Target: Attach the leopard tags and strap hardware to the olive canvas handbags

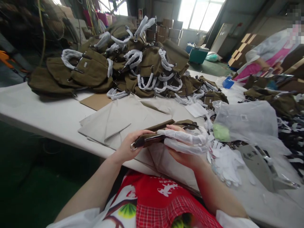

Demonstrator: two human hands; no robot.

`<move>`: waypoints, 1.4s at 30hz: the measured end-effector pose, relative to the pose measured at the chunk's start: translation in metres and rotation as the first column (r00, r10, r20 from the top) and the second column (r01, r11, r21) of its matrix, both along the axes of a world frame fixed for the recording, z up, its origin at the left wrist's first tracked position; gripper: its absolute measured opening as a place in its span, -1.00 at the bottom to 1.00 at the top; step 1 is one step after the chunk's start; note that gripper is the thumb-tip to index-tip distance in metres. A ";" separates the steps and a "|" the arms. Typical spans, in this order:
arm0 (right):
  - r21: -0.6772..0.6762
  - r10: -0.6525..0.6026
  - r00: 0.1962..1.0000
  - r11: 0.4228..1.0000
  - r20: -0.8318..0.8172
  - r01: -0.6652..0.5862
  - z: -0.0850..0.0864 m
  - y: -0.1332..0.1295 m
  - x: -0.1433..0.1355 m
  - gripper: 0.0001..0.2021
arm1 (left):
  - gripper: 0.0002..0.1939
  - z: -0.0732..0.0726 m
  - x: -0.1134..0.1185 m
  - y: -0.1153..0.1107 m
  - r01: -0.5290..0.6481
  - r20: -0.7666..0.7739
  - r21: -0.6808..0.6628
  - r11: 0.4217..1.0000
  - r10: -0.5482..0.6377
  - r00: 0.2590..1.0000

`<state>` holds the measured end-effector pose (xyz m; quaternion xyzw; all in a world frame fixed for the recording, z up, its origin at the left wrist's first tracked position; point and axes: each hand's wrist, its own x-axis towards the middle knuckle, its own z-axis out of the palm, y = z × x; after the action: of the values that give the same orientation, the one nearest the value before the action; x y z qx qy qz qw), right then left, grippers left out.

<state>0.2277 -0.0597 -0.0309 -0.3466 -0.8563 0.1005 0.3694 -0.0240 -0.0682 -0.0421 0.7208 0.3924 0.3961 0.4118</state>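
Between my hands, above the table's near edge, is an olive-brown handbag (163,125) with its zippered top edge toward me. White wrapping covers its handles (187,139), which stick out to the right. My left hand (131,144) grips the bag's left end, beside a metal ring and the zipper. At the other end my right hand (181,152) is closed around the bag, its fingers partly hidden by the wrapped handles. Just beyond lie flat sheets of pale grey material (116,118) on the white table (14,101).
A large heap of similar olive handbags (92,69) covers the table's far side. To the right are a clear plastic bag (247,120), white tags (228,163), a grey flat piece (256,164) and a blue box (228,82). A co-worker in pink (275,60) stands at the far right.
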 end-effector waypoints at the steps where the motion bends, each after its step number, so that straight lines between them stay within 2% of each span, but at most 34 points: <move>1: -0.008 -0.032 0.999 0.999 -0.009 0.032 -0.003 -0.002 -0.002 -0.55 | -0.58 0.001 -0.001 -0.001 0.006 0.006 -0.032 0.999 -0.006 1.000; 2: -0.025 -0.071 0.997 0.997 -0.018 0.070 -0.007 -0.002 -0.004 -0.57 | -0.55 0.003 -0.003 -0.002 0.032 0.008 -0.070 0.997 -0.031 0.999; 4: -0.083 -0.120 0.992 0.990 -0.031 0.117 -0.014 -0.001 -0.009 -0.68 | -0.41 0.009 -0.008 -0.002 0.160 0.028 -0.170 0.972 -0.158 0.987; 6: -0.130 -0.119 0.992 0.985 -0.030 0.115 -0.017 0.004 -0.014 -0.80 | -0.27 0.017 -0.011 0.000 0.308 0.105 -0.270 0.912 -0.290 0.951; 8: -0.123 -0.094 0.995 0.988 -0.016 0.091 -0.017 0.009 -0.018 -0.84 | -0.26 0.022 -0.010 0.004 0.359 0.165 -0.323 0.876 -0.322 0.932; 11: -0.058 -0.078 0.997 0.995 -0.030 0.076 -0.013 0.014 -0.024 -0.82 | -0.40 0.023 -0.001 0.014 0.235 0.026 -0.322 0.917 -0.240 0.970; 14: -0.044 -0.035 0.999 0.998 -0.023 0.034 -0.011 0.014 -0.025 -0.79 | -0.50 0.018 0.009 0.022 0.136 -0.144 -0.307 0.942 -0.188 0.972; 18: -0.068 0.028 0.999 0.997 0.022 -0.026 -0.012 0.008 -0.021 -0.60 | -0.55 0.008 0.010 0.031 0.086 -0.143 -0.324 0.942 -0.139 0.980; 21: -0.035 -0.016 0.998 0.999 0.062 0.018 -0.017 0.005 -0.022 -0.58 | -0.56 0.003 0.007 0.038 -0.031 -0.201 -0.329 0.944 -0.038 0.979; 23: -0.002 -0.044 0.995 0.999 0.090 0.044 -0.020 0.007 -0.026 -0.68 | -0.59 0.003 0.007 0.041 -0.167 -0.361 -0.276 0.947 0.059 0.931; 26: 0.022 0.026 0.981 0.999 0.192 -0.031 -0.019 0.012 -0.034 -0.83 | -0.68 0.009 0.010 0.046 -0.293 -0.543 -0.160 0.943 0.164 0.824; 29: 0.063 0.097 0.955 0.991 0.281 -0.119 -0.016 0.008 -0.035 -0.85 | -0.70 0.013 0.008 0.054 -0.389 -0.593 -0.036 0.920 0.294 0.750; 33: 0.155 0.115 0.964 0.976 0.238 -0.155 -0.022 -0.021 -0.031 -0.90 | -0.70 0.008 -0.002 0.067 -0.523 -0.604 0.049 0.851 0.442 0.663; 37: 0.139 0.105 0.967 0.980 0.232 -0.140 -0.027 -0.044 -0.031 -0.90 | -0.65 0.000 -0.002 0.069 -0.544 -0.619 0.020 0.839 0.437 0.653; 40: 0.076 0.117 0.979 0.988 0.164 -0.131 -0.020 -0.047 -0.020 -0.86 | -0.67 0.004 0.004 0.061 -0.488 -0.538 -0.015 0.873 0.404 0.740; 42: 0.037 0.158 0.984 0.986 0.077 -0.161 -0.010 -0.051 0.000 -0.81 | -0.67 0.009 0.007 0.055 -0.414 -0.452 -0.025 0.910 0.359 0.817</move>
<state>0.2278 -0.1111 -0.0414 -0.2722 -0.8964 0.0983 0.3358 -0.0173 -0.0137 -0.0331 0.6696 0.6363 0.2746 0.2671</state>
